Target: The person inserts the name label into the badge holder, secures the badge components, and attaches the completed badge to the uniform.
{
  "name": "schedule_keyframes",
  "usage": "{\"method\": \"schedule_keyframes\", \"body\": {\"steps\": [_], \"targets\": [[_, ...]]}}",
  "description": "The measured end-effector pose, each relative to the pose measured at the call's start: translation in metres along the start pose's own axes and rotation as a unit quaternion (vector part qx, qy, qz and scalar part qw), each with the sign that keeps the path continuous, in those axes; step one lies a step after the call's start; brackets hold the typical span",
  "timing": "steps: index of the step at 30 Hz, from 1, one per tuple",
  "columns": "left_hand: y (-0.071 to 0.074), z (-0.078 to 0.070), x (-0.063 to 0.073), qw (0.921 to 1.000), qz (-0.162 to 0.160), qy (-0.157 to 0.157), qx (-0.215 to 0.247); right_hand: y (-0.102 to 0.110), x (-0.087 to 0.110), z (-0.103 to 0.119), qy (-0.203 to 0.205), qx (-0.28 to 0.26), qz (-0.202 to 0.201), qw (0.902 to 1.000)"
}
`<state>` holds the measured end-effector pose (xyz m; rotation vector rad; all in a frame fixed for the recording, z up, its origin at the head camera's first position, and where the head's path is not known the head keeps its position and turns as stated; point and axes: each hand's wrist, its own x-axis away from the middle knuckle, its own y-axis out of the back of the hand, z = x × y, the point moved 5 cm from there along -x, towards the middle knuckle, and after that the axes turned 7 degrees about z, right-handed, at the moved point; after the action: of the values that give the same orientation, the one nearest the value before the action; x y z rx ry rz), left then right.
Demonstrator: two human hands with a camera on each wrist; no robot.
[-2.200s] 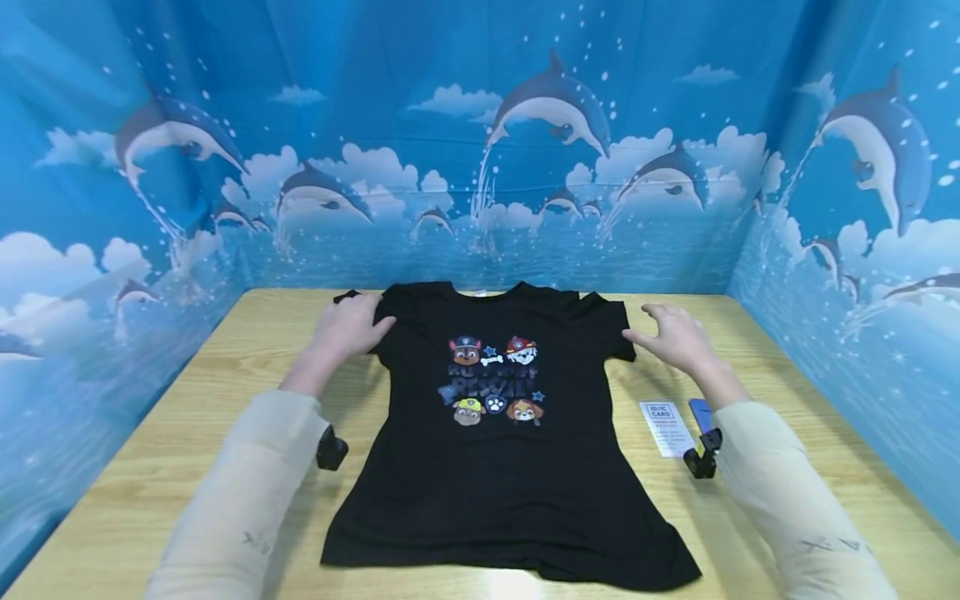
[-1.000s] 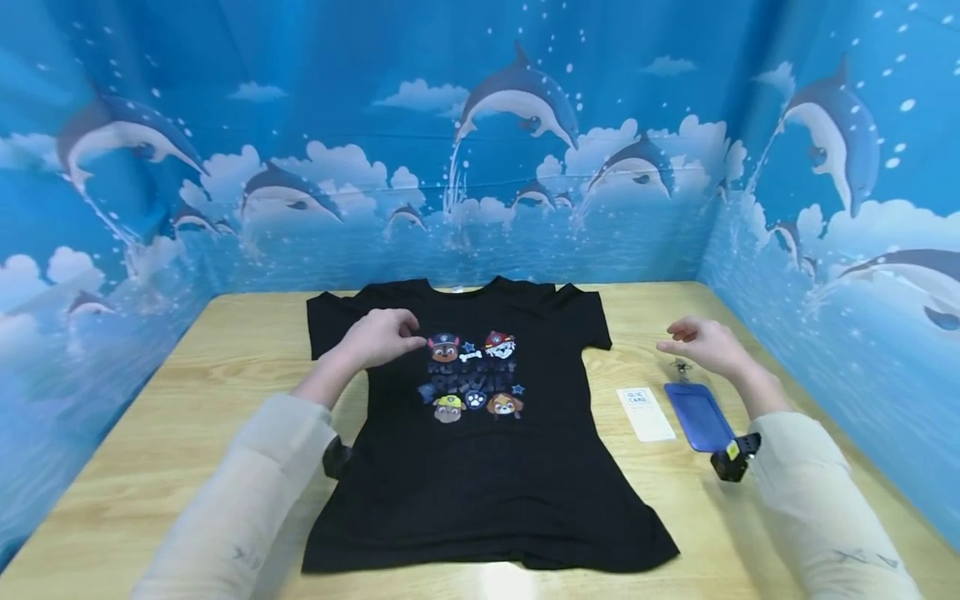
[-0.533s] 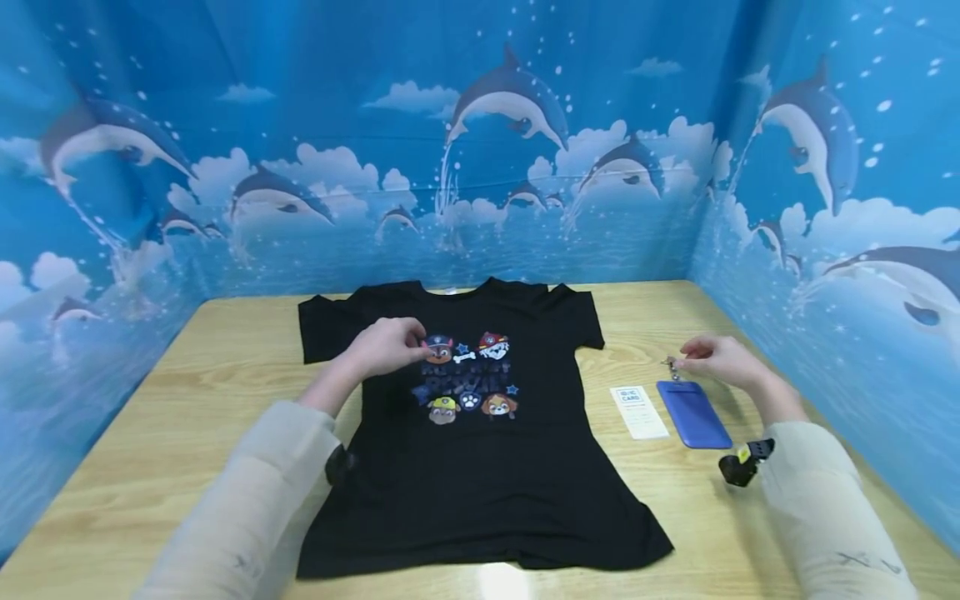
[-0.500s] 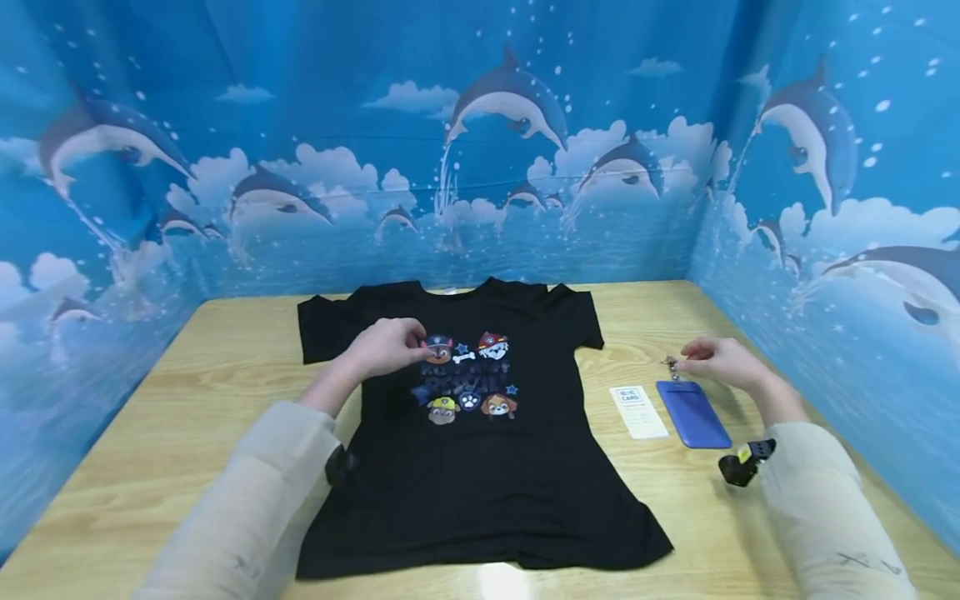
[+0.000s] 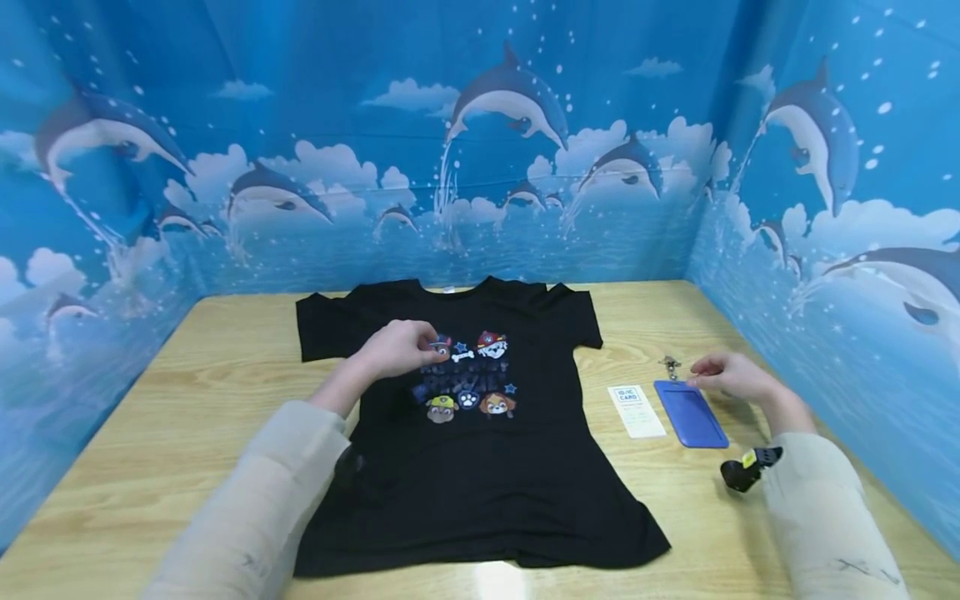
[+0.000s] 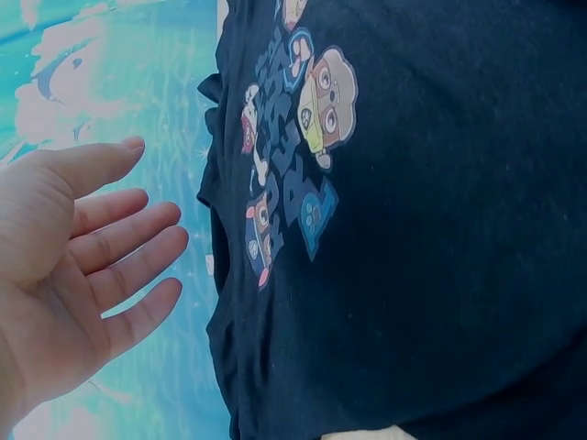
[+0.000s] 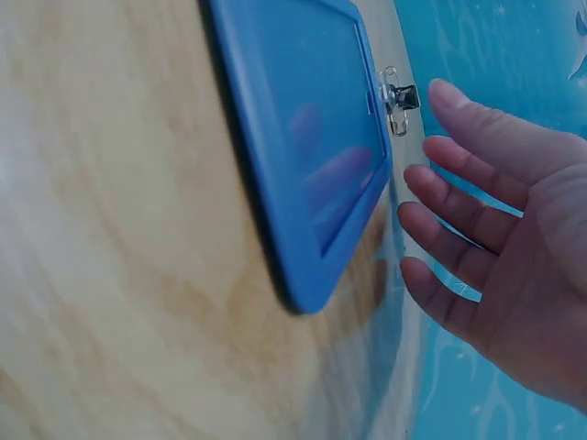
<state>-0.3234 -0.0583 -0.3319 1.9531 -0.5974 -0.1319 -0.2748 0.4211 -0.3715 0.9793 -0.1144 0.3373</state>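
A black T-shirt (image 5: 480, 475) printed with cartoon dog heads lies spread flat, its neck toward the back. Over the upper left of the print hovers my left hand (image 5: 397, 348); its fingers are loosely bent and hold nothing in the left wrist view. To the right of the shirt lies a blue badge holder (image 5: 692, 414) with a clear window and a metal clip (image 5: 671, 363). My right hand (image 5: 731, 377) is at the holder's top right corner. In the right wrist view its fingers (image 7: 449, 234) are relaxed, with a gap between them and the holder.
A white paper card (image 5: 637, 412) headed "ID/IC CARD" lies between shirt and holder. Under everything is a light wood table (image 5: 187, 417). A blue dolphin-print curtain (image 5: 337, 242) encloses the back and both sides. Small black cameras (image 5: 741, 475) sit at the wrists.
Both hands have left the shirt's sleeves. The left moved over the print; the right moved to the badge holder, then slightly from its clip toward its top corner. The head view shifted.
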Motion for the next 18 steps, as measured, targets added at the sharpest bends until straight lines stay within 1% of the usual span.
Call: {"method": "schedule_keyframes", "body": {"steps": [3, 6, 12, 15, 18], "targets": [[-0.003, -0.002, -0.002, 0.9999, 0.007, 0.003, 0.007, -0.003, -0.001, -0.004, 0.0, -0.001, 0.012, 0.9999], [-0.005, -0.004, -0.004, 0.9999, 0.008, 0.001, 0.008, -0.004, -0.003, -0.008, -0.006, 0.005, 0.014, 0.9999], [-0.009, -0.012, -0.009, 0.9999, 0.004, -0.012, 0.008, -0.006, -0.003, -0.009, -0.008, 0.023, 0.01, 0.9997], [-0.011, -0.016, -0.013, 0.9998, 0.008, -0.019, 0.005, -0.008, -0.004, -0.008, -0.009, 0.034, 0.015, 0.9993], [-0.014, -0.02, -0.016, 0.9997, 0.009, -0.024, 0.001, -0.009, -0.005, -0.007, -0.014, 0.035, 0.02, 0.9991]]}}
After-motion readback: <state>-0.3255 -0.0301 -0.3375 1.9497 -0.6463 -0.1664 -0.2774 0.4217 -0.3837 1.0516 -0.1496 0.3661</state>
